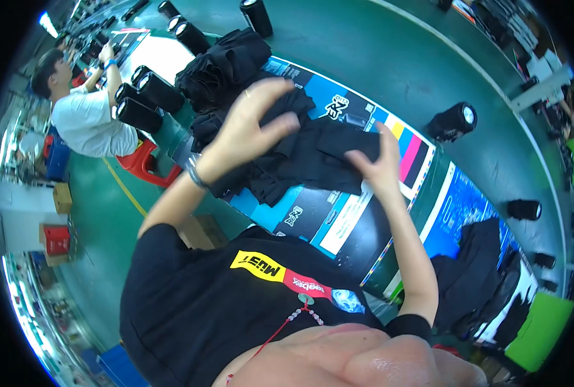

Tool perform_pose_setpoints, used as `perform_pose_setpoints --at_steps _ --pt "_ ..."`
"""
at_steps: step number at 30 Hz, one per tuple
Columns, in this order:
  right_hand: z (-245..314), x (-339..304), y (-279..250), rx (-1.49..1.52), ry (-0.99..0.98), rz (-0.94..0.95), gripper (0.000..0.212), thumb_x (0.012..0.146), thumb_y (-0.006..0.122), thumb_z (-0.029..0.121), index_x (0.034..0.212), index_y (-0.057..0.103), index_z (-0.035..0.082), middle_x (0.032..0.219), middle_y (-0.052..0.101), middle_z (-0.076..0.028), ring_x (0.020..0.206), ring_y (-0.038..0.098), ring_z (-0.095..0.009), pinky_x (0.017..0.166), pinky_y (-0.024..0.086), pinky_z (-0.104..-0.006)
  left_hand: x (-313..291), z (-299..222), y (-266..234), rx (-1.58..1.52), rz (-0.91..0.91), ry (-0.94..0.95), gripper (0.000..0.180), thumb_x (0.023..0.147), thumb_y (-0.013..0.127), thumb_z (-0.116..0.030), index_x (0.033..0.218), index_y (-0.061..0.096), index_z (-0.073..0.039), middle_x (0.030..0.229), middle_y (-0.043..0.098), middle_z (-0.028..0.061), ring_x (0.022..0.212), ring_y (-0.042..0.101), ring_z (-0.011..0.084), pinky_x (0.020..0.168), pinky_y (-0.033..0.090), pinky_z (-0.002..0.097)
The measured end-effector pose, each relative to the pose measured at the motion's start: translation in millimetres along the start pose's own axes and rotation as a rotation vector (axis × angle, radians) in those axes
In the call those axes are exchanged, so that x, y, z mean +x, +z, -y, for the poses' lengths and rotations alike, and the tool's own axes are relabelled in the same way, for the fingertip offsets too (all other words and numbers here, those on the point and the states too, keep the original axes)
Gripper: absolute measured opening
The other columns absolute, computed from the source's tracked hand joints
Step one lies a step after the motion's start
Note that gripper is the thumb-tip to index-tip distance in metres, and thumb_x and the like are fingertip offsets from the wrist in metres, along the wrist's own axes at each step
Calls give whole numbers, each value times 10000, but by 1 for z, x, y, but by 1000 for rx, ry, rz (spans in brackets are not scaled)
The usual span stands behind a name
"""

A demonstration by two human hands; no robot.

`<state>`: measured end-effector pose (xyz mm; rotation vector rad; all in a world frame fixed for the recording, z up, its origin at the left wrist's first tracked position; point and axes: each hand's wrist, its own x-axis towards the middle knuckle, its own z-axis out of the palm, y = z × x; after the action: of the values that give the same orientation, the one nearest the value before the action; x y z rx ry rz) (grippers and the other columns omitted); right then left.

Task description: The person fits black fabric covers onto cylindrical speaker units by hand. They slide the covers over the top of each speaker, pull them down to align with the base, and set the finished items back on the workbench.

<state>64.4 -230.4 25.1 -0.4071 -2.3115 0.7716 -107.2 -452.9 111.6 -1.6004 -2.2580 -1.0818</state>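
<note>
Black cloth pieces lie loosely spread over a table covered with a printed sheet. Above their left part hovers my left hand, with thumb and fingers spread apart and nothing in it. My right hand is at the right end of a flat, folded black cloth piece. Its thumb and forefinger are apart, and the thumb overlaps the cloth's edge; whether it touches cannot be made out. Beyond my left hand rises a taller heap of bunched black cloth.
Black cylinders with pale round ends stand left of the heap, and another black cylinder is at the right. More black cloth lies on the right. A person in a white shirt works at the left, beside a red stool.
</note>
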Motion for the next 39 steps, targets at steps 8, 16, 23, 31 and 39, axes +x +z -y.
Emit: perform_pose_setpoints --at_steps 8,16,23,31,39 --pt "10 -4 50 227 -70 40 279 670 665 20 946 626 24 895 628 -131 903 594 -314 816 441 -370 -54 3 54 102 228 29 671 756 704 -404 1297 488 -71 1353 469 125 1302 387 298 1088 271 430" --pt "-3 8 9 1054 618 -244 259 945 534 248 870 574 4 618 483 -5 548 438 -93 569 388 -260 -57 3 54 75 175 49 499 795 691 -338 1171 579 -32 1300 503 142 1279 410 290 1069 286 425" --pt "24 17 -5 1450 806 37 500 972 322 536 954 466 58 590 422 -13 497 418 -122 486 369 -267 -2 -32 54 -374 5 -3 483 795 703 -151 1218 522 -4 1156 591 140 1094 559 261 936 426 348" --pt "30 5 12 1289 683 -69 443 973 464 330 1261 508 -3 1237 566 -81 1118 551 -167 949 429 -285 55 -23 132 -934 44 -296 246 887 637 -210 875 632 36 680 533 -24 671 467 38 579 396 232" --pt "-14 3 11 1318 724 -160 255 887 550 113 1105 578 -16 959 658 -88 864 640 -183 792 501 -282 49 20 146 -1568 79 -660 271 937 567 -269 916 624 -5 871 630 46 843 602 121 722 481 285"
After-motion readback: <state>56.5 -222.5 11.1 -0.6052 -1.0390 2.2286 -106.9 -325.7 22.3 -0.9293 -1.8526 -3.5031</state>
